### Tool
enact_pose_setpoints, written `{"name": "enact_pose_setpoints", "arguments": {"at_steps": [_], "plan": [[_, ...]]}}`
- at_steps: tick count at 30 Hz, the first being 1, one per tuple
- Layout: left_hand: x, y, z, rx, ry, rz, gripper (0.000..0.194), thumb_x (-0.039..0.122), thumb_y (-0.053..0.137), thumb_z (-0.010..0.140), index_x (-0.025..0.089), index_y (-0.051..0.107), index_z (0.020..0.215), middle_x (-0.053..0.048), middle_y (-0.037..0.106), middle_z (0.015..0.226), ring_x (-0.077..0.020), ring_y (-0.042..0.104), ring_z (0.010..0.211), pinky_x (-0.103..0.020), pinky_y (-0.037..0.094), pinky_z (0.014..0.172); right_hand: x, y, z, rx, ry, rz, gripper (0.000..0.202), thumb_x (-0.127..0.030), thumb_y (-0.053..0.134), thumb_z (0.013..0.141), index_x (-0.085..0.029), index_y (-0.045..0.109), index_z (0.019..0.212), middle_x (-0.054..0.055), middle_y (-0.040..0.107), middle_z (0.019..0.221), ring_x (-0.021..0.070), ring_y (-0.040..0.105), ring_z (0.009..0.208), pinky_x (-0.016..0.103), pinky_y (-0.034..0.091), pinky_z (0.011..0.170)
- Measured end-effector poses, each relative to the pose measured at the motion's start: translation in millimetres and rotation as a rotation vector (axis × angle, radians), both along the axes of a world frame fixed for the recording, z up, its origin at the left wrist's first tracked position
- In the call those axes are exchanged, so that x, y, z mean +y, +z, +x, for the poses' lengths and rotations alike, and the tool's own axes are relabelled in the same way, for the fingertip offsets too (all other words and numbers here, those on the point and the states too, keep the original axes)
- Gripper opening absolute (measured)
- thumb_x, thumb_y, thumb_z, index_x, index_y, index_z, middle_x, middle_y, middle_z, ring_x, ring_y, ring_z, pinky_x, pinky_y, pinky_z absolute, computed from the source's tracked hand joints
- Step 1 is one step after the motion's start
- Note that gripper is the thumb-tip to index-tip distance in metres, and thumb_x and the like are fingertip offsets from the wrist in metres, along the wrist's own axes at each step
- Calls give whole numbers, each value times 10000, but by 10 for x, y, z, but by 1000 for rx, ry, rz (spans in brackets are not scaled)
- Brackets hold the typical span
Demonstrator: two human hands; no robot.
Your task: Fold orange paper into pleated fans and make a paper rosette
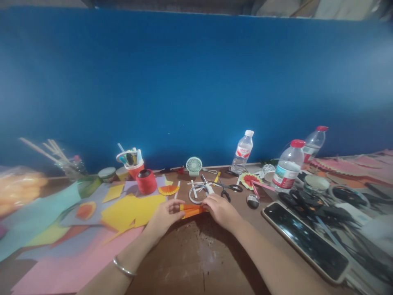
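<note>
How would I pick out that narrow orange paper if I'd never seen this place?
Below the big blue panel stretches a brown table. Near its middle, the left hand and right hand hold a narrow piece of orange paper between them. Unlike the yellow sheet leftward and the yellow-edged paper half-circle beyond, it is gripped in the hands.

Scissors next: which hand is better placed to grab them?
Probably the right hand: it is close to the scissors, while the left hand is farther off, at the other end of the orange paper both hold.
</note>
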State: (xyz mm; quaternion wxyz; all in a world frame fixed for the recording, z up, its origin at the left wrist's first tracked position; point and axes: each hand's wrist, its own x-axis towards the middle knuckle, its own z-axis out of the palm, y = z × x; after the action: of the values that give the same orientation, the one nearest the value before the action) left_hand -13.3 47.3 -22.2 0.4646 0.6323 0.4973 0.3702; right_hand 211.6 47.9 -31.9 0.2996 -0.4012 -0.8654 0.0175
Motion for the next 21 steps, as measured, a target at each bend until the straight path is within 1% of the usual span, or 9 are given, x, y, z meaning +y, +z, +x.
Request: {"name": "enact_pose_setpoints", "arguments": {"at_steps": [4,6,9,11,13,15,17,18,21], "plan": [[16,-24,-4,-69,-41,-13,413,269,619,666,169,510,1051,32,527,669,-123,525,634,-244,427,598,13,-3,-2,-8,-12,1,164,-164,414,862,-160,564,798,53,575,771,164,512,755,264,412,693],[20,-22,-13,-24,-45,16,427,296,589,692,174,490,1090,30,521,686,-130,529,642,-262,435,613,13,1,-6,-16,-12,1,155,-169,424,860,-158,561,791,51,572,767,163,509,751,259,410,689],[3,3,-31,223,-26,135,501,360,625,655,190,509,1112,3,542,762,-164,537,698,-315,435,689,4,4,-15,-35,-4,2,150,-154,424,856,-156,559,790,51,570,770,160,505,757,255,404,694],[-24,30,-35,414,-22,272,518,396,649,625,213,534,1097,-37,552,897,-220,530,830,-373,413,777,-6,2,-26,-53,7,3,145,-147,430,850,-157,559,786,49,570,771,159,501,757,256,399,697],[-53,57,-31,549,-51,417,467,385,646,636,232,556,1067,-67,516,1066,-266,467,1000,-415,360,871,-17,0,-42,-73,16,2,137,-149,444,842,-158,559,768,45,567,750,161,494,743,259,392,683],[-75,81,-18,611,-139,494,387,335,620,679,241,562,1050,-63,497,1126,-255,429,1063,-401,328,915,-27,-1,-60,-108,26,6,136,-154,453,837,-158,557,748,42,564,729,162,487,728,262,383,666],[-87,99,-4,626,-230,498,308,287,580,727,241,565,1031,-49,537,1067,-219,465,1009,-362,348,893,-32,1,-73,-156,36,13,149,-158,449,840,-158,554,734,39,562,718,161,482,719,263,374,657],[-91,106,3,632,-250,493,267,271,567,740,238,576,1005,-43,554,1026,-205,483,970,-346,360,873,-33,2,-77,-178,39,16,159,-162,445,843,-159,553,727,38,561,716,159,480,716,264,371,656],[-99,124,18,650,-233,473,184,248,561,742,227,607,920,-33,581,949,-191,505,898,-322,378,820,-29,3,-77,-202,44,8,175,-175,438,851,-160,557,724,39,563,721,156,482,720,263,368,663]]}}
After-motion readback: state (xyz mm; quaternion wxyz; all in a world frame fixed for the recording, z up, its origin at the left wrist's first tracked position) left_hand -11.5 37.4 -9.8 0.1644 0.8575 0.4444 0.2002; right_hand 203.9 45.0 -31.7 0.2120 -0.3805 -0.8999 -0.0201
